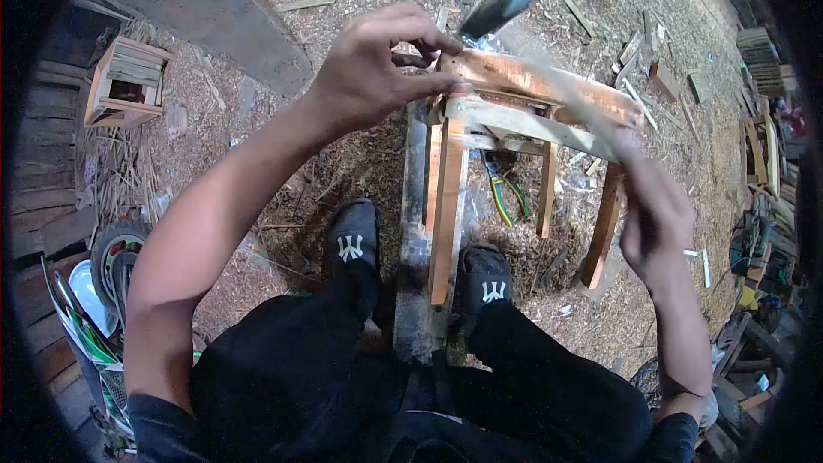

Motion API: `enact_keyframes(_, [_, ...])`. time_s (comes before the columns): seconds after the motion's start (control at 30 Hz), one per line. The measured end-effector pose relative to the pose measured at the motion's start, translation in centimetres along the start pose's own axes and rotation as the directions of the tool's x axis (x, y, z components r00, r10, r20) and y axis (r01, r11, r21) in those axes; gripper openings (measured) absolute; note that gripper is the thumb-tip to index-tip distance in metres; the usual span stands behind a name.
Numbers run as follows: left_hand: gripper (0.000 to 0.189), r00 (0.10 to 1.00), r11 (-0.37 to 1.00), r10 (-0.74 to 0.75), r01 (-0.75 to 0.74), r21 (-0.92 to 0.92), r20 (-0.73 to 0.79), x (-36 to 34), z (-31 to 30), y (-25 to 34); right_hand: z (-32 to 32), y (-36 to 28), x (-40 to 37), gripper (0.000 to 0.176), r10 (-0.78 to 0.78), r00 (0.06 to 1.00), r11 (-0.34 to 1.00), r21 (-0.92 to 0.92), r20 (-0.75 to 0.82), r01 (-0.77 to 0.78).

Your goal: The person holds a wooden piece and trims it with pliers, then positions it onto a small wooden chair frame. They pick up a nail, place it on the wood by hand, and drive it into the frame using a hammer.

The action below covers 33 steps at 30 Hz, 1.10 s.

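A person's left hand (375,64) gripped one corner of a four-legged, reddish-brown wooden frame (493,71) between thumb and fingers, two legs beside a long, narrow grey beam (413,244). The right hand (658,210) blurred near the opposite end, its grip impossible to tell. Green-and-yellow-handled pliers (500,197) lay on the shaving-strewn ground (291,176).

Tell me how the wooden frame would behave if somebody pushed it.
The wooden frame would probably shift as one stiff piece, since its legs join onto rails. It looks light for its size, being slim strips with open gaps. A sideways push might tip it: two legs overlap the beam, while the others show over the ground.
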<state>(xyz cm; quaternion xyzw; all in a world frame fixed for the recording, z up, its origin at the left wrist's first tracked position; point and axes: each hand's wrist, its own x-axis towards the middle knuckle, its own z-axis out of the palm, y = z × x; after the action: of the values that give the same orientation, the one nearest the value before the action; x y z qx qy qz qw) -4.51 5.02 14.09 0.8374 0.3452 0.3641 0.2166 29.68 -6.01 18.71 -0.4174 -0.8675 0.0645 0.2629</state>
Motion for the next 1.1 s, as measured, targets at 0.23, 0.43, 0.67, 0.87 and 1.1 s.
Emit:
enact_keyframes(0.23, [0.029,0.998,0.998,0.053,-0.054,-0.017,-0.017,0.0,0.3,-0.6,-0.2,-0.3,-0.1,0.072,0.068,0.998,0.998,-0.004,0.006,-0.068])
enact_keyframes(0.43, [0.027,0.998,0.994,-0.005,-0.001,-0.111,-0.059,0.1,0.7,-0.5,0.4,0.0,0.2,0.076,0.055,0.983,0.998,0.022,-0.174,-0.052])
enact_keyframes(0.67, [0.027,0.996,0.997,0.083,-0.083,0.004,-0.045,0.2,0.3,-0.4,-0.4,-0.4,0.3,0.079,0.063,0.994,0.998,0.005,-0.09,-0.063])
enact_keyframes(0.87, [0.028,0.998,0.998,0.056,-0.056,-0.007,-0.02,0.3,0.1,-0.5,-0.6,-0.6,0.7,0.068,0.171,0.956,0.984,-0.09,0.238,-0.154])
enact_keyframes(1.1, [0.028,0.998,0.998,0.049,-0.05,-0.039,-0.028,0.1,0.3,-0.9,-0.4,-0.1,0.1,0.069,0.188,0.971,0.982,-0.049,0.147,-0.182])
